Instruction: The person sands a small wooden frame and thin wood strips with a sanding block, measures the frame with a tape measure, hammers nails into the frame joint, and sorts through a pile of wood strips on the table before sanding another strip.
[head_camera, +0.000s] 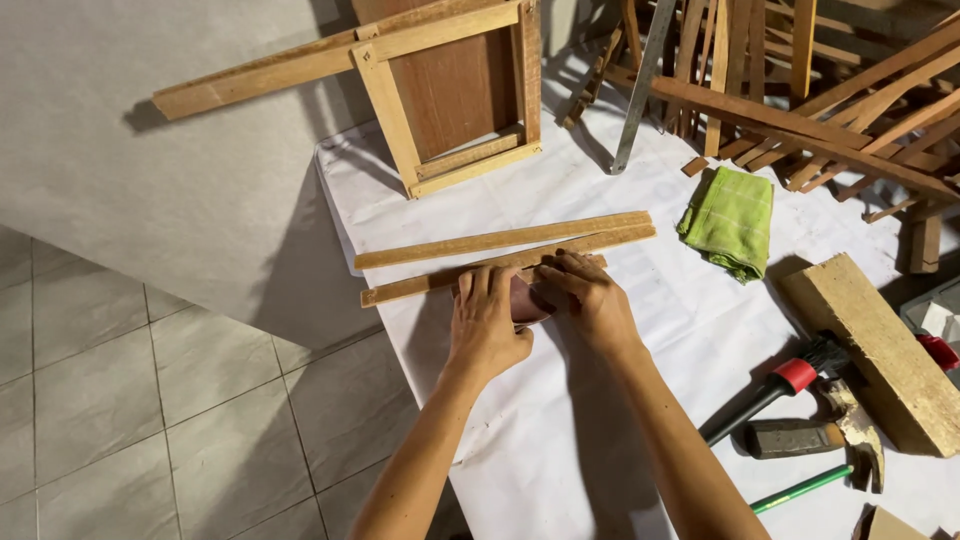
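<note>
Both forearms reach forward over the white worktop (560, 440), wrists nearly together. The left hand (485, 320) lies palm down, fingers pressed flat on a brownish sanding pad (524, 299) against the nearer wooden strip (420, 285). The right hand (585, 295), fingers curled, pinches that pad just beside it. A second strip (500, 238) lies just beyond the fingertips.

Two bare forearms enter from about six o'clock, no sleeves anywhere in view. The left hand (487, 325) and right hand (592, 300) wear nothing (no gloves, rings, watch or bands visible), with short, unpainted fingernails.
</note>
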